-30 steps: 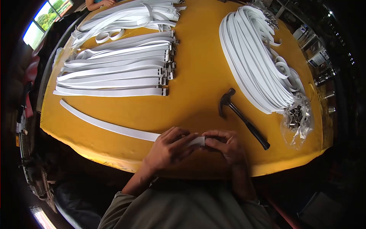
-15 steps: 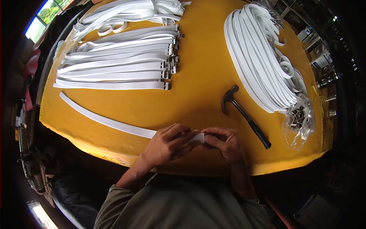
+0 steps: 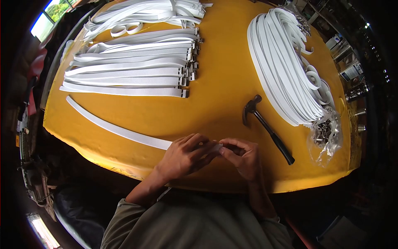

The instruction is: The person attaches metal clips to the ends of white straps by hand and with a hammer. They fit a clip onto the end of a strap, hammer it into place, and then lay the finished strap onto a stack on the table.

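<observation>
A long white strap curves across the yellow table from the left to my hands near the front edge. My left hand is closed around the strap a little short of its right end. At that end my right hand pinches with thumb and forefinger, touching the strap's tip. Whether a small metal piece is between those fingertips is too small to tell. Right of my hands a black claw hammer lies with its head pointing away from me.
White straps with metal clips lie in rows at the left, with more loose straps behind. A large bundle of white straps lies at the right, beside a clear plastic bag of metal parts. The yellow table has a rounded front edge.
The strap's end is now more covered by my fingers, and my right thumb has shifted slightly on it. The whole view has moved a little.
</observation>
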Demonstrator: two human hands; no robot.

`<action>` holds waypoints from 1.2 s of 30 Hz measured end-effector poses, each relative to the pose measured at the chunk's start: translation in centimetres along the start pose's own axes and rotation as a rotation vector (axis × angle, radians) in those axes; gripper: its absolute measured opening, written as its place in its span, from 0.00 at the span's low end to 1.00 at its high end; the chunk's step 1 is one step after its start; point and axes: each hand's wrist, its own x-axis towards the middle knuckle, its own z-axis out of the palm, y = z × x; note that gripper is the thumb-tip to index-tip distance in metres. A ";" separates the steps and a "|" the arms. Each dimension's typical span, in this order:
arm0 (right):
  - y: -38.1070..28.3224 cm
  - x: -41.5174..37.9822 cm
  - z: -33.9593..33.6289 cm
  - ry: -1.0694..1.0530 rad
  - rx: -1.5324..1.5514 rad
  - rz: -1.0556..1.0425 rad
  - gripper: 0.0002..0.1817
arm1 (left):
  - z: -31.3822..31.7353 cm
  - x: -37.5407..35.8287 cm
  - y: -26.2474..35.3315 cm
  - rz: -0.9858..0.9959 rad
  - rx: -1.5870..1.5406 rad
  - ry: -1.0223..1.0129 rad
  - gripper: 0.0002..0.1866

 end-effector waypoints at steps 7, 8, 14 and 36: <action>0.9 -0.1 0.1 0.016 -0.024 -0.044 0.10 | -0.3 0.6 0.7 -0.055 -0.108 0.054 0.13; 0.8 -0.2 0.2 0.015 -0.024 -0.046 0.10 | -0.4 0.6 0.6 -0.163 -0.236 0.010 0.10; 0.2 -0.7 1.2 0.061 -0.158 -0.164 0.14 | -1.8 1.7 0.1 -0.474 -0.535 -0.192 0.06; -1.9 -0.8 1.6 -0.085 -0.143 -0.088 0.31 | -2.5 1.7 0.3 -0.215 -0.268 -0.304 0.06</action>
